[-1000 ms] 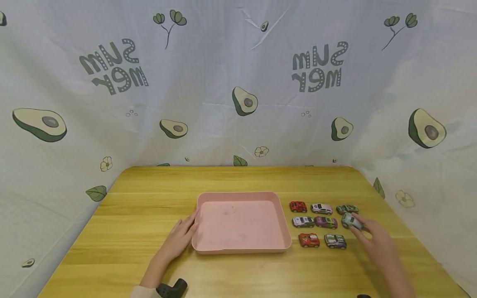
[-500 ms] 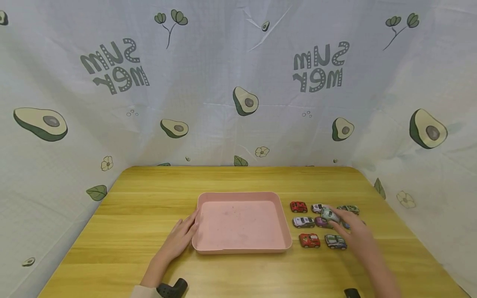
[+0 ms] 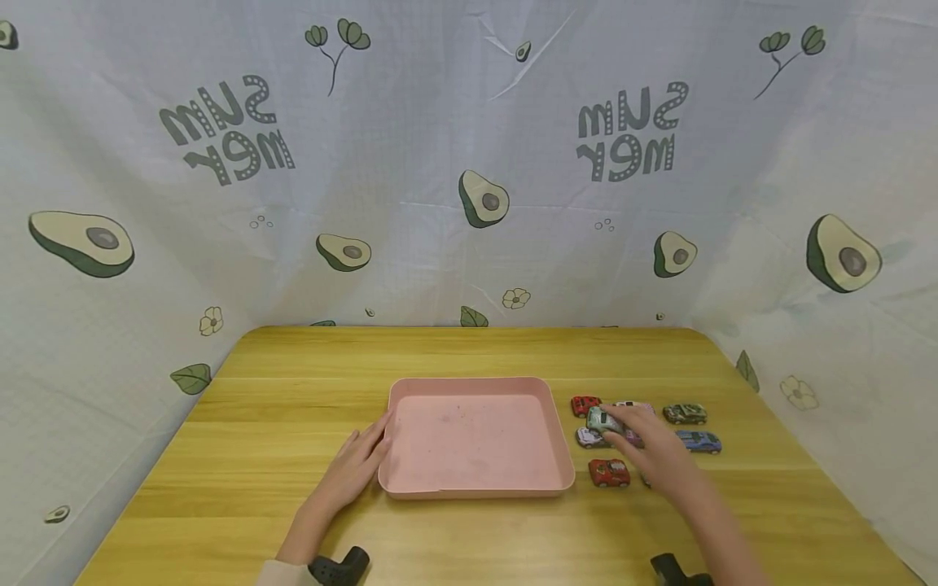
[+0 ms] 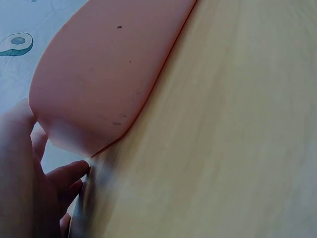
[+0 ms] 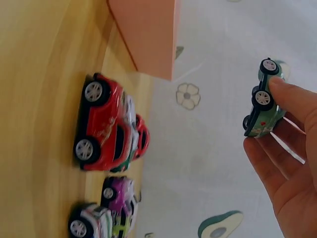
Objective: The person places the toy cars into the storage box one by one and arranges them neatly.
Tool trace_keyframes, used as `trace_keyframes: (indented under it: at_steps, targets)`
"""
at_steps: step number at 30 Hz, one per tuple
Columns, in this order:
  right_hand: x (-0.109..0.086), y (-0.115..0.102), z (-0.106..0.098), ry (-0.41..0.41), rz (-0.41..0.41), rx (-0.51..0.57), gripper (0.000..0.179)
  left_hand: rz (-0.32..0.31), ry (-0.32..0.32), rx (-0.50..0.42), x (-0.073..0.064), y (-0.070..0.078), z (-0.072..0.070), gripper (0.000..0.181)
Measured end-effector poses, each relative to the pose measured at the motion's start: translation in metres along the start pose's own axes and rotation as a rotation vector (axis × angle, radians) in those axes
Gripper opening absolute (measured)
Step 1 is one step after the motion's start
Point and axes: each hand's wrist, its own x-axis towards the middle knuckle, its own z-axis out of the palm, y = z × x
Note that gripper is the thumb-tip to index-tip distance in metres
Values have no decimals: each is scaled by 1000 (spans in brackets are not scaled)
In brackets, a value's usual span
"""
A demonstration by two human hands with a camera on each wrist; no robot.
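Note:
A pale green toy car (image 3: pixel 602 420) is pinched between the thumb and fingers of my right hand (image 3: pixel 655 448). The right wrist view shows this green toy car (image 5: pixel 267 101) held up off the table, its wheels facing the camera. Beneath it, a white toy car (image 3: pixel 589 438) is partly covered. My left hand (image 3: pixel 355 464) rests against the left side of a shallow pink tray (image 3: pixel 476 493), fingers extended along its edge. In the left wrist view, the fingers (image 4: pixel 69 174) lie by the corner of the pink tray (image 4: pixel 114 74).
Around the right hand sit a red car (image 3: pixel 608 473), a darker red car (image 3: pixel 585 405), a camouflage car (image 3: pixel 685 413) and a blue car (image 3: pixel 699 441). A purple car (image 5: pixel 118 194) shows in the right wrist view. A patterned curtain (image 3: pixel 410 163) hangs behind the wooden table (image 3: pixel 242 456).
My right hand has carried the green toy car left over the other cars toward the tray, uncovering the blue car. The left hand has stayed on the tray's side.

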Motion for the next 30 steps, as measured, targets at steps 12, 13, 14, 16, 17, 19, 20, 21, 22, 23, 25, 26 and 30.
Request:
trace_keyframes:
  at_steps: [12,13,14,16,17,19,20,21,22,23,25,26,30]
  targets:
    - [19,-26,14,-113,-38,44,36,22,-14,2,-1,0,-2,52]
    - [21,-28,16,-118,-45,52,36,22,-16,3,-1,0,-2,52]
    - [22,-31,18,-125,-53,54,36,21,-20,4,-1,0,-2,52]
    - [26,-36,21,-155,-56,68,36,20,-22,4,-1,1,-3,53]
    - [27,-39,23,-167,-60,75,36,22,-21,3,-1,1,-3,53]
    - [30,-45,27,-188,-71,89,36,27,-14,-2,-1,1,-3,53]
    - [32,-47,30,-198,-77,96,36,32,-8,-7,-1,1,-2,53]
    - [33,-50,32,-202,-88,100,36,34,-3,-9,-1,1,-2,53]
    - [34,-53,35,-200,-104,100,36,38,3,-13,-1,1,-2,53]
    - [35,-55,38,-205,-118,106,35,46,7,-11,-1,1,-1,52]
    - [38,-60,44,-212,-150,122,34,47,15,-11,-1,1,-1,52]
    - [39,-63,47,-212,-169,125,34,47,17,-9,-1,1,-1,52]
    - [45,-73,59,-209,-247,125,34,39,15,-7,-1,-1,-1,52]
